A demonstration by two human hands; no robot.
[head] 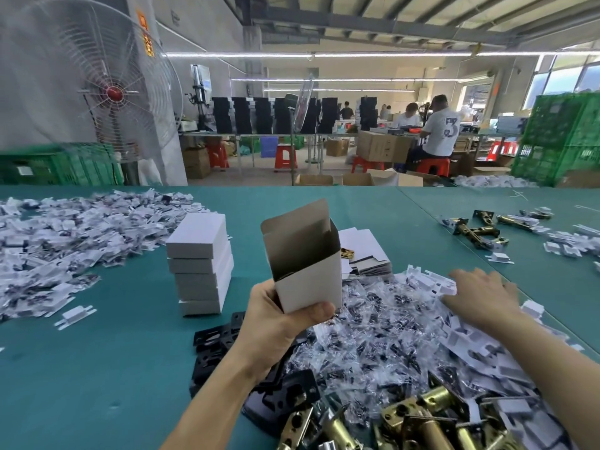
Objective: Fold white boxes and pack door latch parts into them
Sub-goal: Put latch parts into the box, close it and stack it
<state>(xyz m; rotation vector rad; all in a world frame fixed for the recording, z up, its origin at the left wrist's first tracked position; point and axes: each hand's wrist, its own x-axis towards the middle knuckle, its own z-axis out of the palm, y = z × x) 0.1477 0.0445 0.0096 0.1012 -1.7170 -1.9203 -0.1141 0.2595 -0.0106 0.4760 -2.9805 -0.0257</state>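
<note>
White carton box (308, 280), top flaps open, grey inside, upright at frame centre, held up off the table. L hand (282, 323) grips its lower end, thumb across the front. R hand (483, 293) at 4 o'clock from the box, palm down, fingers spread wide over white plastic inserts (431, 282); can't tell if touching. Clear bagged screw packs (383, 336) heaped btwn the hands. Brass latch bolts (422, 420) at 5 o'clock, by frame bottom. Black plates (217, 339) at 7 o'clock, beside L wrist. Stack of closed white boxes (201, 264) at 9 o'clock, near. Flat box blanks (363, 248) at 3 o'clock, just behind. More latch bolts (480, 228) at 2 o'clock, well apart. Big pile of white pcs (65, 235) at 9–10 o'clock on green table (97, 368).
</note>
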